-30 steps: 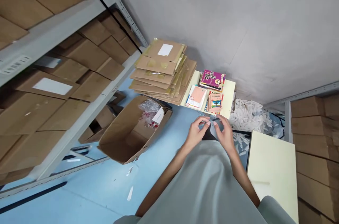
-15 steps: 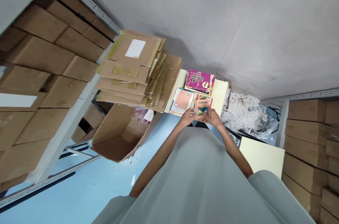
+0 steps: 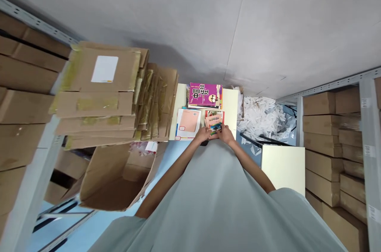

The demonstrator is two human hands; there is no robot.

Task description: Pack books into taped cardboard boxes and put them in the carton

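Observation:
Between my hands is a small pink book with a coloured picture on its cover, close to my body at the table's near edge. My left hand grips its left side, fingers closed. On the opposite side, my right hand is closed on the book's right edge. Part of a red-edged book shows beneath it. To the left lies a pale pink-covered book on other booklets. Behind these sits a stack topped by a purple book with large characters and a cartoon figure.
Flattened cardboard boxes are piled left of the cream table, above an open carton. White paper scraps fill a container at right, near a cream panel. Shelves of brown cartons stand on both sides.
The view has turned and levelled, so the table sits further left in it. Both hands still hold the pink book, which is now slightly tilted.

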